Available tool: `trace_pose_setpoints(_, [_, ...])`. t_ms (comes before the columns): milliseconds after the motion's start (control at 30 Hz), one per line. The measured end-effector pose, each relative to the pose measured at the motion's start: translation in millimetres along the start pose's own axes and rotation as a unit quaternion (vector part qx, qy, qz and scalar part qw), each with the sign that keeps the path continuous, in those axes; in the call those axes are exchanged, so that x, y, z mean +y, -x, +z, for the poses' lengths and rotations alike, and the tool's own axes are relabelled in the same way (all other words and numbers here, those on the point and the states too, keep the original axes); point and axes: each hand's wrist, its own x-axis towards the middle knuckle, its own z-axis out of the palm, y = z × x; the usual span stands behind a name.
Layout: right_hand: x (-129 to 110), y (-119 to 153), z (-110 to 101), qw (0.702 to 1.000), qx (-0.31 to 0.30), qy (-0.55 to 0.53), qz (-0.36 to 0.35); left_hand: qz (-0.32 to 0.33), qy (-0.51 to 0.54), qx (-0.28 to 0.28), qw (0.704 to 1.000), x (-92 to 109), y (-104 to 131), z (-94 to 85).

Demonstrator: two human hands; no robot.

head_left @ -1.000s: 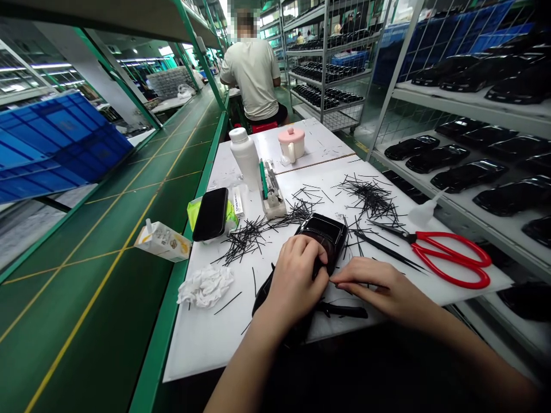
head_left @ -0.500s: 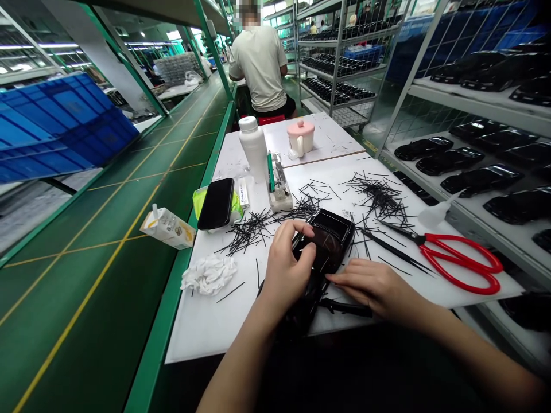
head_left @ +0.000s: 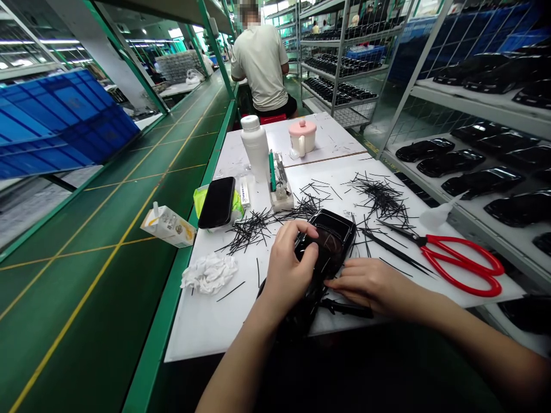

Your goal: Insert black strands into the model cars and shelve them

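Leftmost, blue crates [head_left: 64, 123] beside a green conveyor [head_left: 107, 252] marked with yellow lines. One drink carton [head_left: 170, 226], tilted, at the edge of the white table [head_left: 206, 330]. Crumpled tissue [head_left: 209, 274], one piece; black phone [head_left: 217, 202] on a green packet [head_left: 237, 206]. Loose black strips [head_left: 249, 229], in heaps; white bottle [head_left: 255, 150], upright. Left hand [head_left: 288, 261]: half open, thumb and forefinger apart, resting on the black model car [head_left: 338, 226]. Pink-lidded cup [head_left: 302, 139], farther back. The car itself — glossy, on the table's near part, between both hands. Right hand [head_left: 374, 284]: fingertips drawn together at the car's side; whether they pinch anything, cannot tell. Tweezers [head_left: 398, 252], then a translucent dropper bottle [head_left: 434, 218] and red-handled scissors [head_left: 467, 261]. Rightmost — a rack [head_left: 477, 103] of black car bodies [head_left: 482, 180].
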Motion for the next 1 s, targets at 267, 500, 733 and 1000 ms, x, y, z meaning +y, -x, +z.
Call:
trace_pose_setpoints(267, [2, -3, -3, 0.998, -0.043, -0.018, 0.043, 0.002, -0.023, -0.012, 1.0, 0, 1, 0.1])
trace_pose_setpoints(500, [6, -3, -24, 0.92, -0.132, -0.29, 0.229, 0.077, -0.056, -0.179, 0.979, 2, 2, 0.4])
trace_pose_setpoints(733, [19, 12, -29, 0.79, -0.08, -0.504, 0.339, 0.12, -0.08, -0.259, 0.955, 7, 2, -1.0])
trace_pose_setpoints(1000, [19, 15, -21, 0.739, -0.015, -0.577, 0.347, 0.122, -0.124, -0.193, 0.966, -1, 2, 3.6])
